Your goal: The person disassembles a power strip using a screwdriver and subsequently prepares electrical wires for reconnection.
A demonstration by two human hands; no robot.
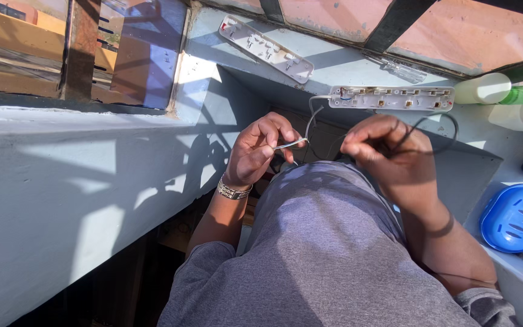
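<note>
place: home window ledge | signs: my opened power strips (391, 97), screwdriver (402, 70), soap dish (517, 217) (blue), bottles (484, 88) on painted sill (334, 60)

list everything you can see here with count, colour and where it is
power strip cover: 1, white, lying on the sill at top centre
open power strip base: 1, white with metal contacts showing, on the sill right of centre
screwdriver: 1, clear handle, on the sill above the open base
white wire: 1, runs from the open base down to the left hand
black cable: 1, loops from the right hand toward the base
bottles: about 3, white and green, far right on the sill
soap dish: 1, blue, lower right
bracelet: 1, silver, left wrist
left hand: pinching the white wire
right hand: closed on the black cable
</note>
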